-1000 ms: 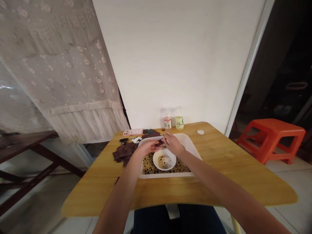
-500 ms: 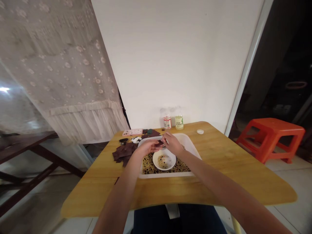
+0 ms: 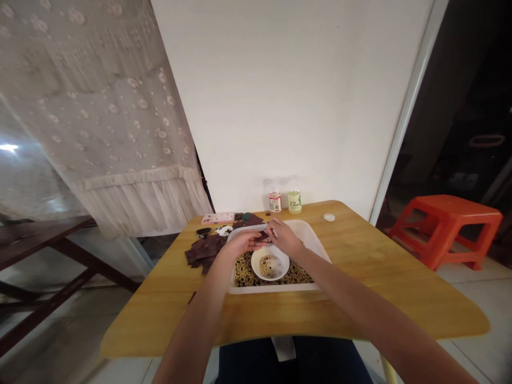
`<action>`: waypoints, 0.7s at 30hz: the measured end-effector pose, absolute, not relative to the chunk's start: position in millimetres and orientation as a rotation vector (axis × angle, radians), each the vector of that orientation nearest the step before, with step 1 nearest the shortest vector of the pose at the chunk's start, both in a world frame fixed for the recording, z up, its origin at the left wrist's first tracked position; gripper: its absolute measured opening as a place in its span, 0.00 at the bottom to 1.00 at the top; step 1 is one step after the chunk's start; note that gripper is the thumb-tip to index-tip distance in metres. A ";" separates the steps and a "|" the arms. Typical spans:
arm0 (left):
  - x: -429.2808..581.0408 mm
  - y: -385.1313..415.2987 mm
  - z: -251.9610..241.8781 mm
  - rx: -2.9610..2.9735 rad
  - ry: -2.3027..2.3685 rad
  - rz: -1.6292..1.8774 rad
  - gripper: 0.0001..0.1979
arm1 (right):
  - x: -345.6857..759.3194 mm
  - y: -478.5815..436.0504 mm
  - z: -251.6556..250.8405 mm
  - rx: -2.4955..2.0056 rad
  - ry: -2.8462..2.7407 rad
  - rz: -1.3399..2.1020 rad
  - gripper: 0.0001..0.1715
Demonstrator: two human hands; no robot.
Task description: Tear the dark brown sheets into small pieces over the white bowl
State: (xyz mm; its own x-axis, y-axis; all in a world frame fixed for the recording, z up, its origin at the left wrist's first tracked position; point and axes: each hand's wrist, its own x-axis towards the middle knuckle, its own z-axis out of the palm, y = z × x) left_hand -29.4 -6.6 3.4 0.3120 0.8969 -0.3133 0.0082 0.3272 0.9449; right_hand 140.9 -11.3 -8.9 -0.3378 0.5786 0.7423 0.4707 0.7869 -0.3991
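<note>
My left hand [image 3: 242, 241] and my right hand [image 3: 283, 234] meet over the far part of a white tray [image 3: 316, 242] filled with brown and black beans. Both hands pinch a small dark brown piece [image 3: 263, 234] between their fingertips. Just below the hands, a white bowl [image 3: 270, 263] with pale beans sits inside the tray. A pile of dark brown pieces [image 3: 204, 248] lies on the wooden table [image 3: 380, 277] left of the tray.
Two small bottles [image 3: 285, 201] stand at the table's far edge against the white wall. A pink phone [image 3: 217, 217] and a white cap [image 3: 329, 217] lie on the table. An orange stool [image 3: 444, 226] stands right; a dark bench [image 3: 44, 234] and lace curtain left.
</note>
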 end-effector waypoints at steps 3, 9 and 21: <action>-28.6 -7.8 5.3 1.061 1.096 0.762 0.11 | 141.1 -10.9 -9.0 -0.784 -1.995 0.137 0.10; -25.9 -11.8 10.7 1.055 1.104 0.761 0.13 | 141.7 -11.6 -8.7 -0.780 -1.995 0.134 0.10; -26.3 -11.0 8.9 1.054 1.103 0.774 0.11 | 141.3 -11.9 -8.9 -0.788 -1.995 0.134 0.10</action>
State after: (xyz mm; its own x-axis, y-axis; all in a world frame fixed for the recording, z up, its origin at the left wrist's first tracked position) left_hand -26.3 -11.0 8.9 0.2936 0.9006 -0.3206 0.0047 0.3340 0.9425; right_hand 141.3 -11.9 -8.9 -0.3385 0.5786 0.7420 0.4742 0.7860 -0.3966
